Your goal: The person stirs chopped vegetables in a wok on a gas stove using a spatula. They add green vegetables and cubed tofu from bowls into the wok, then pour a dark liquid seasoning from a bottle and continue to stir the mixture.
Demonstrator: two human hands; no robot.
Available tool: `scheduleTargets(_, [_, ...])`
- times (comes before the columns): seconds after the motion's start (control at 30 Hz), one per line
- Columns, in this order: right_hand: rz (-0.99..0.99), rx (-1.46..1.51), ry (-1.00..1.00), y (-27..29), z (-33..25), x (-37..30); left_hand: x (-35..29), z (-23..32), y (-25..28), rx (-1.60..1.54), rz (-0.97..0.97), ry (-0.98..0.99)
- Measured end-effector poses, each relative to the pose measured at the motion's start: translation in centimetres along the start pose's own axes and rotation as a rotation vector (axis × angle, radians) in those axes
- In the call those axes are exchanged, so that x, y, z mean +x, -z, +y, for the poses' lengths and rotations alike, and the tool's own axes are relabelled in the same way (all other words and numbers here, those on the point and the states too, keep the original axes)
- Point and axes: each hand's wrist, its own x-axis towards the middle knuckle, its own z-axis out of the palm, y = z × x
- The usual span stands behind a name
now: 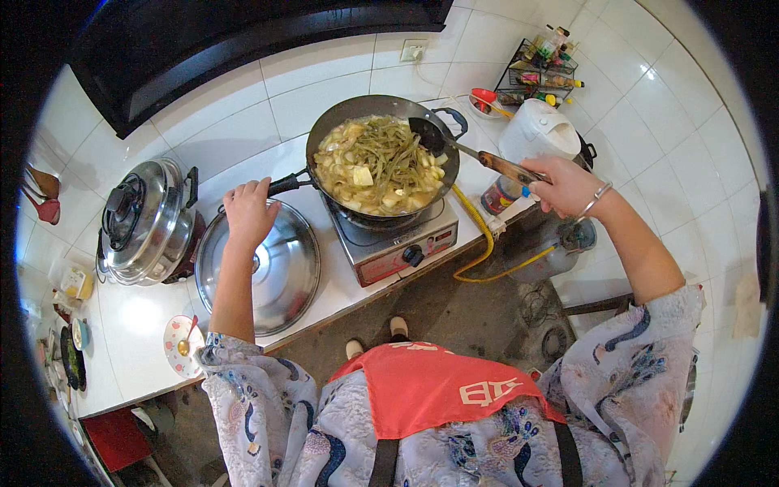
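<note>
The pan (365, 106) is set on a gas stove (375, 242) and is filled with food (357, 156) of green strips and pale chunks. To the right of the pan, a spatula (497, 165) is held by its wooden handle, the fingers of the right hand (564, 188) clamped round it; its dark blade is rested inside the pan's right side. At the pan's left, the pan handle (286, 184) seems to be gripped by the left hand (250, 213), its fingers partly hidden. Below left of the pan, a steel lid (286, 276) is laid on the surface (130, 341).
</note>
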Motion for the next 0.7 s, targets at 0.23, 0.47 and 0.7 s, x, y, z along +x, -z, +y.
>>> scheduleTargets(0.23, [0.158, -0.259, 0.507, -5.4, -0.8, 1.7, 0.1, 0.0, 0.0, -0.017, 0.027, -0.031])
scheduleTargets(0.47, [0.164, -0.58, 0.28, -6.9, -3.5, 0.5, 0.1, -0.1, 0.2, -0.024, -0.059, -0.006])
scheduleTargets(0.7, [0.284, -0.588, 0.274, -6.2, -3.2, 0.0, 0.0, -0.4, 0.4, -0.026, -0.074, -0.007])
